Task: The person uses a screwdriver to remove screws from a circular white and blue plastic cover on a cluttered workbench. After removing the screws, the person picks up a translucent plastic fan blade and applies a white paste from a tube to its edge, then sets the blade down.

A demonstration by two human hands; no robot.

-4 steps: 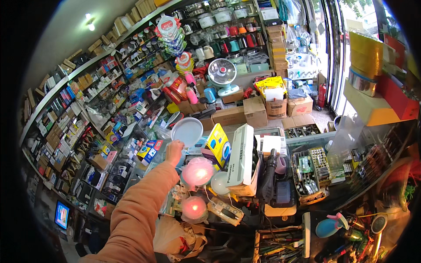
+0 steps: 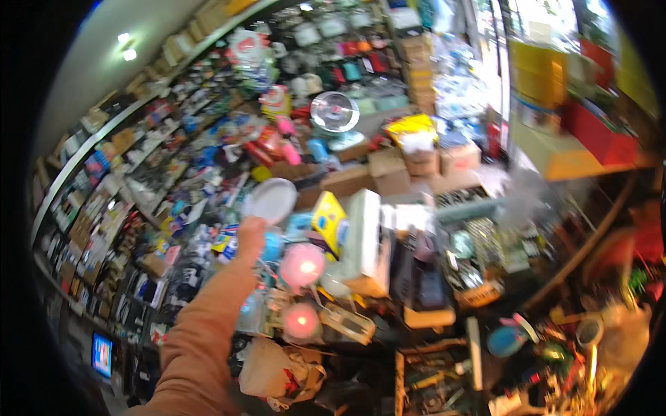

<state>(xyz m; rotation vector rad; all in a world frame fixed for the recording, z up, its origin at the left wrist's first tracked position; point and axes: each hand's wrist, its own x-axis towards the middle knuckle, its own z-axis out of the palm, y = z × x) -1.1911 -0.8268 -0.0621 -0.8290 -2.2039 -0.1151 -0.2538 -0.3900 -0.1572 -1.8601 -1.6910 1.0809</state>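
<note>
Since the earlier picture my left arm and the white disc have hardly moved; the whole view has only turned a little and is more blurred now.

My left hand (image 2: 251,232) is raised in front of me, in an orange-brown sleeve (image 2: 201,333) that comes up from the lower edge. Its grip is closed on the lower rim of the disc (image 2: 272,200), a flat, round, white thing like a lamp cover. The disc is up in the air, above the left part of the crowded surface (image 2: 430,319), and behind it I see the wall shelves (image 2: 139,180) full of small packed goods. How each finger lies I cannot tell, the picture is too soft.

My right hand is not in the picture.

Just right of my wrist two round lamps glow pink: the bigger lamp (image 2: 302,265) higher, the smaller lamp (image 2: 300,320) below it, near the front edge. Right of the bigger lamp a long white box (image 2: 363,232) stands on its end, with a yellow package (image 2: 328,220) leaning beside it. A silver fan (image 2: 334,111) stands far behind, among brown cartons (image 2: 388,170).
</note>
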